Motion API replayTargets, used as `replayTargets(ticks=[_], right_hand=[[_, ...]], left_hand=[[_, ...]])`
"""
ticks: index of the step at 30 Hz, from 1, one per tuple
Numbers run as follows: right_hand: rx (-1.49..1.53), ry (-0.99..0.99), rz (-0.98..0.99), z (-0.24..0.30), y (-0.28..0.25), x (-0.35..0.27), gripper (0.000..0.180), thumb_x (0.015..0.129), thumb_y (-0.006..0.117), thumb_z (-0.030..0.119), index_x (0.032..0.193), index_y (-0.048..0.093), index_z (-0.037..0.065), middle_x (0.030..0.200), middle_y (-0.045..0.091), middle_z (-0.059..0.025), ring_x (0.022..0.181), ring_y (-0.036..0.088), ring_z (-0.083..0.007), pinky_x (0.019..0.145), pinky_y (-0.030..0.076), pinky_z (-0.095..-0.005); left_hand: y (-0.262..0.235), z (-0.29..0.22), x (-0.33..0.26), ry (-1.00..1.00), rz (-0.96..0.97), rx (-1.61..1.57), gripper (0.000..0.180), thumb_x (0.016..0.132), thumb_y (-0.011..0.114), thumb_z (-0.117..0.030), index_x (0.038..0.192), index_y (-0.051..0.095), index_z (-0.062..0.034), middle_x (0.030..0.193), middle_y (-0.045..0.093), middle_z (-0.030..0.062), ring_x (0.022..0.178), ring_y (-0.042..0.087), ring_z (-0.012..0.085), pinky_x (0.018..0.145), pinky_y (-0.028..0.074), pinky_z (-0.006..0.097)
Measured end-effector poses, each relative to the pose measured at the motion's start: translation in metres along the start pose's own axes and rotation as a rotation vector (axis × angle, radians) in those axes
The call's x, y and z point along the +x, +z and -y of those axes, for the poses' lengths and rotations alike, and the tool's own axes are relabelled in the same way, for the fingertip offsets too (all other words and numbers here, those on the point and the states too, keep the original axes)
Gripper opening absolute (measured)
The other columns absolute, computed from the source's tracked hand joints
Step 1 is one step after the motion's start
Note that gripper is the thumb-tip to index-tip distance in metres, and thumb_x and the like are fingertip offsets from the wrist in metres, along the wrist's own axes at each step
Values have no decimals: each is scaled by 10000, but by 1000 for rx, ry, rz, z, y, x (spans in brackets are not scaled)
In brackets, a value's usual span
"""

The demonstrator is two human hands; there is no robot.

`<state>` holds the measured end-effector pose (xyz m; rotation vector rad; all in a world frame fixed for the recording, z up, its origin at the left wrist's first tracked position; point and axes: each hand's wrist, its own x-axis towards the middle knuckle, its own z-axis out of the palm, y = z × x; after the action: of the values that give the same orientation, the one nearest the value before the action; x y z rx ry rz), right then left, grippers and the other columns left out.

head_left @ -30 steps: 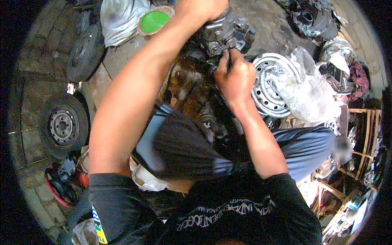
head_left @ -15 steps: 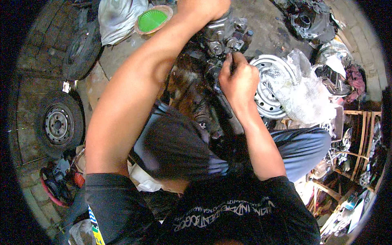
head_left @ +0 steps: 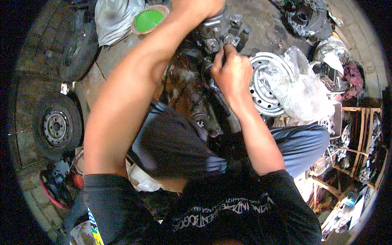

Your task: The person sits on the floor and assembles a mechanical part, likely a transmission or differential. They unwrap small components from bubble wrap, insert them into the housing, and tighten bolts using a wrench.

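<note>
A greasy grey metal machine part (head_left: 213, 30), with rounded fittings, stands on the ground at the top middle. My left hand (head_left: 201, 5) reaches to its upper side; the picture's top edge cuts the hand off and hides the fingers. My right hand (head_left: 234, 70) is closed at the near side of the part, thumb and index finger together just below a round metal fitting (head_left: 231, 39). What the fingertips hold, if anything, is too small to make out. Dark, oily metal (head_left: 222, 102) runs from the part toward me, between my legs.
A silver wheel rim (head_left: 261, 102) under clear plastic wrap (head_left: 312, 98) lies right of my right hand. A green bowl (head_left: 148, 21) and a white sack (head_left: 116, 22) are far left. Tyred wheels (head_left: 57, 125) stand at the left wall. Greasy parts (head_left: 304, 18) lie far right, a wooden rack (head_left: 359, 143) nearer.
My right hand and forearm have shifted slightly left and up in the picture. The whole view has moved a little to the left; my left hand stays at the machine part.
</note>
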<state>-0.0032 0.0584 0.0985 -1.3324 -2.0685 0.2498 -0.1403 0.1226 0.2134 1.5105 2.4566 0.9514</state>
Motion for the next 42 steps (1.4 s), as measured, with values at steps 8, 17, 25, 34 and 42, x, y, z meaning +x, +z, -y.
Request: replayTargets(ticks=[8, 17, 25, 34, 42], right_hand=[[73, 10, -59, 1, 0, 3, 192, 894, 628, 196, 866, 677, 13, 675, 659, -273, 637, 679, -462, 613, 560, -552], [44, 8, 19, -11, 6, -2, 190, 918, 618, 184, 834, 656, 18, 648, 652, -258, 616, 678, -446, 587, 552, -549], [76, -62, 24, -12, 1, -3, 168, 904, 623, 184, 868, 661, 25, 645, 648, -255, 622, 677, -444, 587, 554, -552], [166, -51, 58, -16, -1, 0, 179, 902, 627, 185, 888, 667, 11, 663, 651, -268, 644, 672, -465, 629, 557, -557], [252, -54, -24, -18, 4, 2, 151, 893, 637, 88, 780, 618, -10, 669, 605, -279, 648, 642, -460, 572, 501, -511]], left_hand=[[6, 3, 4, -13, -28, 5, 367, 833, 600, -195, 1029, 705, 97, 1101, 651, 373, 1081, 640, 494, 952, 515, 523], [0, 2, -5, 5, -38, 4, 381, 846, 602, -216, 1048, 697, 93, 1100, 652, 370, 1086, 634, 496, 953, 512, 525], [2, 1, -1, 20, -45, -39, 381, 824, 613, -215, 1007, 694, 110, 1095, 638, 390, 1082, 631, 497, 954, 511, 522], [12, 6, 1, 1, -113, 19, 420, 872, 627, -288, 1070, 648, 82, 1171, 621, 373, 1110, 619, 495, 972, 498, 522], [18, 13, 12, 1, -100, 55, 387, 856, 628, -266, 1004, 655, 91, 1105, 637, 379, 1085, 616, 505, 960, 499, 526]])
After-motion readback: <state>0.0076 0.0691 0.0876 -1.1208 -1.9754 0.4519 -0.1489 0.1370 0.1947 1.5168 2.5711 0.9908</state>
